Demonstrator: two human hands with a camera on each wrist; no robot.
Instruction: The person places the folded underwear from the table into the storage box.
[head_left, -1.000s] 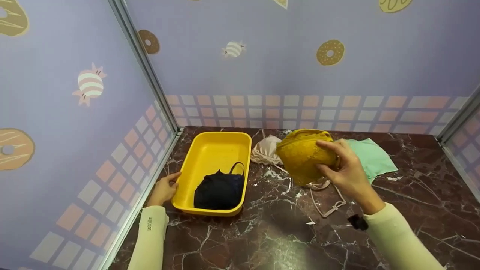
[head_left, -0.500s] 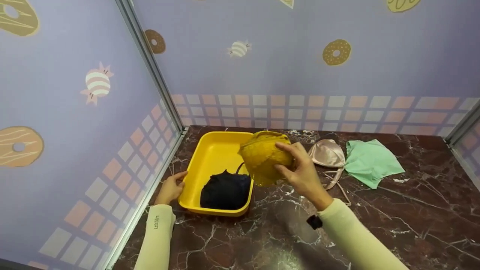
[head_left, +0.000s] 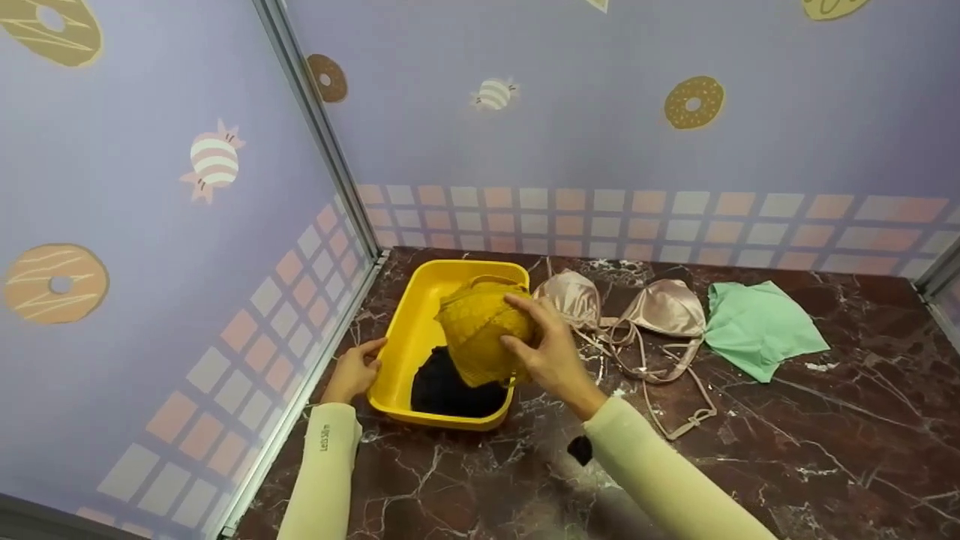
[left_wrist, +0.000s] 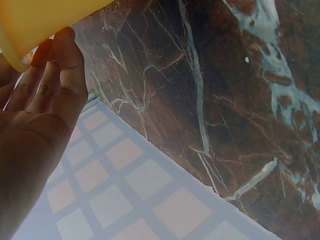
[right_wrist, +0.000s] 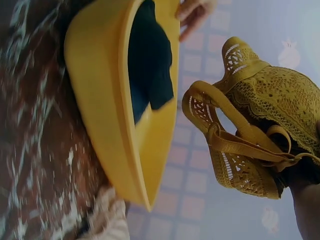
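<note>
My right hand (head_left: 551, 349) grips a mustard-yellow lace bra (head_left: 484, 330), thumb and fingers pinching its folded cups. The bra hangs over the yellow plastic tub (head_left: 401, 330), its straps and side bands showing in the right wrist view. A black bra (head_left: 442, 386) lies at the tub's near end, partly hidden behind the yellow one. On the tub's left side, my left hand (head_left: 354, 371) touches the rim with its fingertips. The left wrist view has those fingers (left_wrist: 45, 85) against the tub's outer wall.
A pink satin bra (head_left: 671, 309) with loose straps is spread right of the tub. Beside it lies a mint-green piece of cloth (head_left: 765, 326). Everything rests on a dark red marbled tabletop (head_left: 795, 435), bounded by a patterned left wall (head_left: 150, 315) and back wall (head_left: 570, 135).
My right hand has carried the yellow bra leftward from over the pink bra to over the tub, uncovering the pink bra. My left hand stays at the tub's rim.
</note>
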